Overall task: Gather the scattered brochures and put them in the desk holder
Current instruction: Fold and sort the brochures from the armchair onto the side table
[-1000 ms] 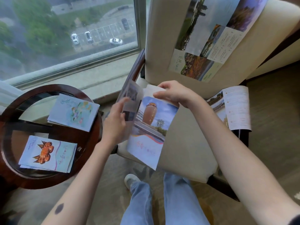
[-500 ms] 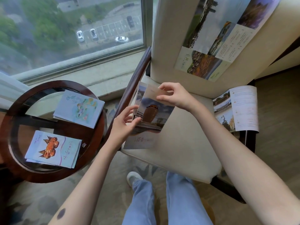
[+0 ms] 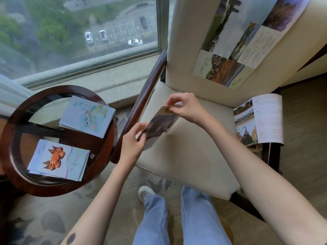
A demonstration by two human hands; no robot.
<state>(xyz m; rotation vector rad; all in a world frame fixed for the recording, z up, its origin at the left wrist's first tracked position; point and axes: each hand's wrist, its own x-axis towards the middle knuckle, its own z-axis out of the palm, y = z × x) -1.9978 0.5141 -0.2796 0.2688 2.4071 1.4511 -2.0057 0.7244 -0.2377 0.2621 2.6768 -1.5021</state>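
Cream chair (image 3: 185,156) fills the middle, and the round desk (image 3: 53,190) at 9 o'clock has a crab brochure (image 3: 58,160) and a map brochure (image 3: 87,116). Over the seat both hands pinch a folded brochure (image 3: 159,126): left hand (image 3: 131,145) at its lower end, right hand (image 3: 187,108) up top.

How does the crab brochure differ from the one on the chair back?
The crab brochure lies folded, flat on the round table; the chair-back brochure is unfolded, propped against the backrest. The crab brochure shows one drawn cover; the chair-back brochure shows several photo panels. Neither is being held.
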